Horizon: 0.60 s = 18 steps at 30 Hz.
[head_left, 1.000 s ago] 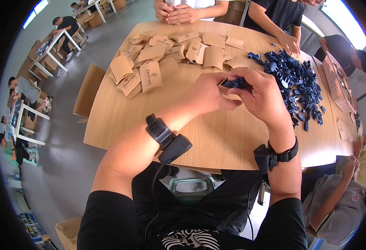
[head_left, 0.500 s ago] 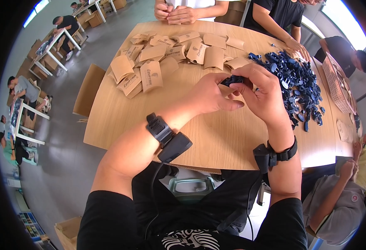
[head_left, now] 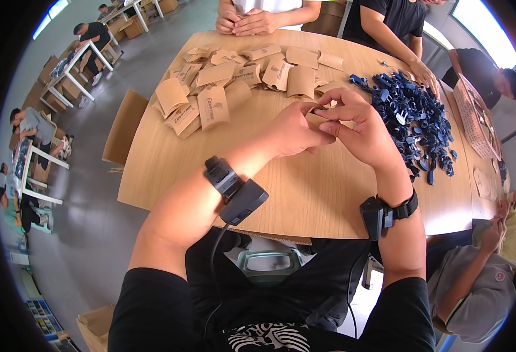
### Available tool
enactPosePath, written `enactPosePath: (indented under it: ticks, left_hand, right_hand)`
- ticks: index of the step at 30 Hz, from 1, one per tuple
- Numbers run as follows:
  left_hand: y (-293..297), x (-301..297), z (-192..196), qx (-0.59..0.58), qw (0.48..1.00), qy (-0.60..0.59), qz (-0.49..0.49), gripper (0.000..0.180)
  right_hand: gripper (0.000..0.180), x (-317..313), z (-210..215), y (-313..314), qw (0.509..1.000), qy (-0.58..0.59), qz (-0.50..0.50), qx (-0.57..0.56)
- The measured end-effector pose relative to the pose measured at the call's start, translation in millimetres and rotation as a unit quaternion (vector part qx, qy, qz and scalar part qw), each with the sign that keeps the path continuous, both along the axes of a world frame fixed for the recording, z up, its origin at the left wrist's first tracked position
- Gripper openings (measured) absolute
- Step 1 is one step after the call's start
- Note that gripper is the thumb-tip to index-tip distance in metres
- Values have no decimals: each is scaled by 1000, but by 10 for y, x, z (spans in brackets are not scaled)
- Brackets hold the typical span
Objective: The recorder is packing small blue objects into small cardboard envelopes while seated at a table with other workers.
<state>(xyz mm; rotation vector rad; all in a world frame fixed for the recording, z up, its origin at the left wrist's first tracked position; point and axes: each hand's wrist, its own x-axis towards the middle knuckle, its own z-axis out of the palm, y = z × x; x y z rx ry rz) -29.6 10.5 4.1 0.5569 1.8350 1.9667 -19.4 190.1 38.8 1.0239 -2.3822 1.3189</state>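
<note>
Both hands (head_left: pixel 292 130) on sm. brn box (head_left: pixel 315 120), nr blue pile (head_left: pixel 417 124)

Black sleeves (head_left: pixel 149 305), cabled black wristbands (head_left: pixel 224 178)

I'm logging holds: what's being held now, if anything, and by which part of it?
A brown box: the left grip holds its left side; the right grip is at its right end. Exact contacts are hidden.

left hand (head_left: pixel 295 130) and right hand (head_left: pixel 357 120) up over the tabletop (head_left: pixel 305 193), pretty much meeting, fingers (head_left: pixel 343 94) curled in and gripping, elbows (head_left: pixel 159 243) bent, forearms (head_left: pixel 394 176) crossing its near edge
</note>
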Motion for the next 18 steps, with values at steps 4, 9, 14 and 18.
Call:
enactPosePath:
  ticks: [4, 9, 14, 18]
  left_hand:
    - [-28, -16, -13, 16, 999, -28, -9, 29]
    - [-34, -12, 23, -17, 1000, -3, -20, 25]
    - [-27, -13, 15, -62, 998, 12, -8, 25]
    - [-12, 3, 66, -48, 999, 0, -13, 24]
  right_hand:
    - [20, -7, 4, -11, 998, 40, -46, 21]
    - [17, 48, 0, -78, 996, -58, -44, -43]
    - [16, 55, 18, -109, 986, -151, -13, -65]
    - [14, -3, -67, -60, 998, -13, -56, -18]
